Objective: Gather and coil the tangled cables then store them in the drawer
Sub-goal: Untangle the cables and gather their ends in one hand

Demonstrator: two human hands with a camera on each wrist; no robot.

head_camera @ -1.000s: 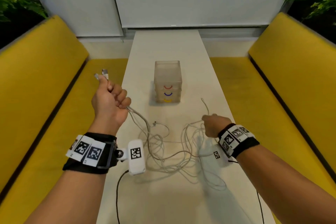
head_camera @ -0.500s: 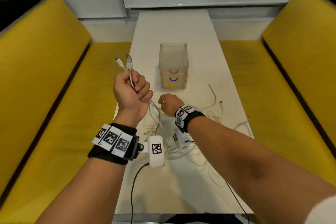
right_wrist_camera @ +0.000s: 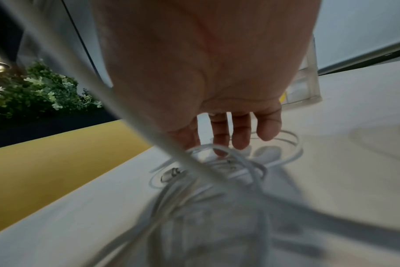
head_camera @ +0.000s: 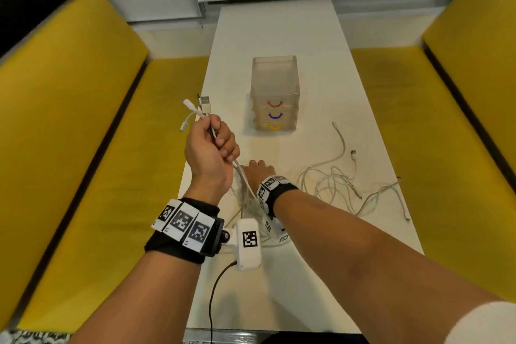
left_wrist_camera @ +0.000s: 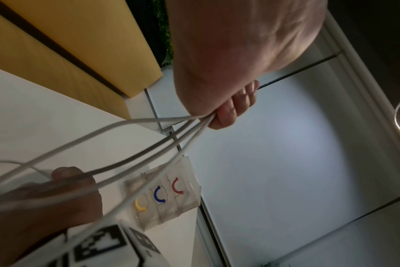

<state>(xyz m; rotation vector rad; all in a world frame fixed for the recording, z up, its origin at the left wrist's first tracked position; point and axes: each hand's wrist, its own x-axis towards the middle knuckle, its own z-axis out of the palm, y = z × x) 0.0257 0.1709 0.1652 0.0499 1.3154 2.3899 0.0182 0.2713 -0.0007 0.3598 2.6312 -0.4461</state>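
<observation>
Head view: our left hand is raised over the left edge of the surface, fist curled round a bundle of white cables. Several plug ends stick out above the fist. The strands run down from the fist to a heap under our right hand; more loops and loose ends lie spread on the surface to the right, well apart from the fist.

Left wrist view: four or so strands leave the curled fingers, fanned, not taut.

Right wrist view: our right hand's fingers are straight and slightly spread, tips down at a small ring of cable on the surface. We cannot tell whether they touch it; nothing is pinched.

Clear drawer unit stands beyond, all three drawers shut (red, blue, yellow handles).

Step in hand, as we judge it: gathering, with the coiling barely started.

Notes for doing it well:
- Keep the left fist firm so the plug ends stay level.
- Lift the ring near the right fingertips cleanly, feed it up loop by loop, no yanking, or the heap may knot tighter.
- Draw in the far right loops before coiling.
- A drawer has to be opened before storing.
</observation>
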